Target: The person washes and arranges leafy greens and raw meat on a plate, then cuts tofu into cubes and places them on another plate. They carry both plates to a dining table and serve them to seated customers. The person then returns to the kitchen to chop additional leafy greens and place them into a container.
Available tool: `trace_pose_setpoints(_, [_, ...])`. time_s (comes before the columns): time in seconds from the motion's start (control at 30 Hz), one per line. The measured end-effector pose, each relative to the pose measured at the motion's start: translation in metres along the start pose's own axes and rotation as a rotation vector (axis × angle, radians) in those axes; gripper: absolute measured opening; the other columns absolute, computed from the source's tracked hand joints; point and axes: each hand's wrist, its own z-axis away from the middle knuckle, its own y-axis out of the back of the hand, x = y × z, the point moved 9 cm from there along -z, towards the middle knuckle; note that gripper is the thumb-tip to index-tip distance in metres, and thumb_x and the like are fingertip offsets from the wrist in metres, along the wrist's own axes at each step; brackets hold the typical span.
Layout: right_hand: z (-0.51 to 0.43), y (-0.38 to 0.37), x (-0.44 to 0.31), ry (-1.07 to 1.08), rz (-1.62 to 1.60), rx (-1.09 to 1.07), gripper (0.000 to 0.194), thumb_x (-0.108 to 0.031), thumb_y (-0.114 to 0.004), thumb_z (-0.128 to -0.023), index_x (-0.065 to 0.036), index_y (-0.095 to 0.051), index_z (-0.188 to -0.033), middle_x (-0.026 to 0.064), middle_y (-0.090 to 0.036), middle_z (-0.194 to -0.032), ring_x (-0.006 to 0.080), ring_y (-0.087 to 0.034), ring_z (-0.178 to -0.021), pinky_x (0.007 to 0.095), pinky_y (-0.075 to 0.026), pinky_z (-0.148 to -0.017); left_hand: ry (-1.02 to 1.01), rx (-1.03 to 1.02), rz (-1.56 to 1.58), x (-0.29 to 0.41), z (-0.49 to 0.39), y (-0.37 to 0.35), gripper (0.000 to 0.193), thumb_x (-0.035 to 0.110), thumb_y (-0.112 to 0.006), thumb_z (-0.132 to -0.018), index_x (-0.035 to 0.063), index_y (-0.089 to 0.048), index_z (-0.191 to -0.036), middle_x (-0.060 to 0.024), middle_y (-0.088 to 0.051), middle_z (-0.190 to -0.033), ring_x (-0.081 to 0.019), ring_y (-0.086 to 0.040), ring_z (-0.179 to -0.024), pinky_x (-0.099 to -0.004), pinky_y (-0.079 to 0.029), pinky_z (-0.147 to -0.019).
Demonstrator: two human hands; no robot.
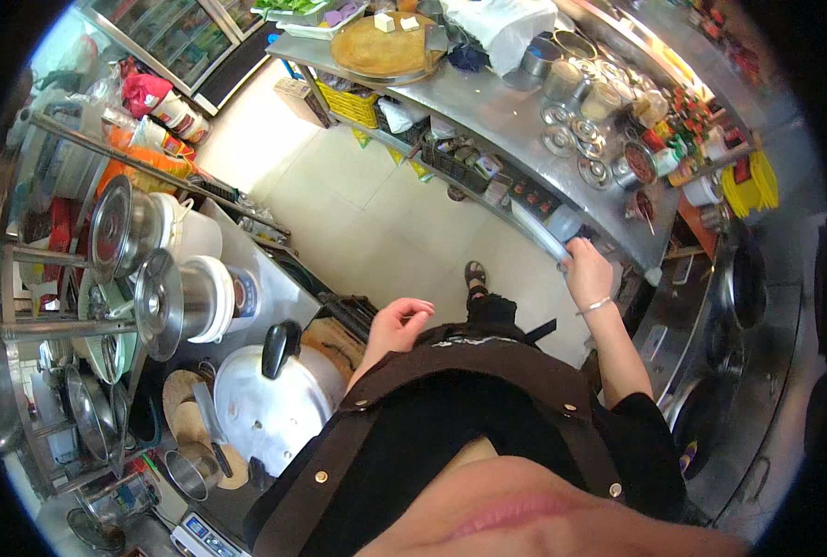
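Observation:
My left hand (396, 326) hangs in front of my brown apron (455, 362), fingers loosely curled with a gap at the thumb and nothing in them. On the other side my right hand (589, 273), a bracelet at its wrist, has curled fingers at the near end of a shiny metal strip (540, 231). That strip lies along the lower shelf of the steel worktable (497, 118); whether it is a blade or the shelf's edge, and whether I grip it, I cannot tell. White blocks (384, 23), like tofu, rest on a round wooden chopping board (351, 52) atop the worktable.
Several steel lids (558, 139) and jars crowd the worktable's right end. Beneath it sits a yellow basket (347, 104). At left are a large pressure cooker (267, 404), a knife (208, 411) on a wooden board, and lidded pots (159, 303). Tiled floor (386, 209) separates the two sides.

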Motion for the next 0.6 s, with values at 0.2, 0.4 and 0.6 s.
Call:
trace_pose_setpoints(0.2, [-0.180,-0.052,0.011,0.155,0.005,0.050,0.016,-0.014,-0.063,-0.081,-0.010,-0.060,-0.096,0.0084,-0.064,-0.092,0.0300,-0.066,-0.082,0.0420,-0.053,-0.067,-0.059,0.309,-0.027,0.056,-0.099,0.019,0.009,0.004,-0.061,-0.090,-0.0011,-0.067,-0.095,-0.0061,-0.068,-0.100,-0.0110,-0.062,-0.087,-0.0253,-0.049,-0.080])
trace_pose_setpoints(0.4, [-0.316,-0.122,-0.015,0.334,0.023,0.124,0.027,-0.011,-0.050,-0.088,-0.007,-0.060,-0.113,0.0095,-0.065,-0.111,0.0273,-0.065,-0.098,0.0400,-0.054,-0.077,-0.115,0.361,-0.265,0.111,-0.157,0.032,0.010,0.003,-0.060,-0.090,-0.0011,-0.066,-0.096,-0.0075,-0.067,-0.105,-0.0119,-0.062,-0.088,-0.0252,-0.049,-0.077])
trace_pose_setpoints(0.6, [-0.386,-0.233,-0.007,0.127,0.168,-0.271,0.015,-0.013,-0.049,-0.090,-0.009,-0.062,-0.095,0.0114,-0.064,-0.105,0.0288,-0.064,-0.100,0.0419,-0.054,-0.080,-0.088,0.493,-0.171,0.104,-0.211,0.114,0.009,0.001,-0.060,-0.090,-0.0001,-0.067,-0.096,-0.0070,-0.067,-0.100,-0.0112,-0.061,-0.084,-0.0235,-0.049,-0.075])
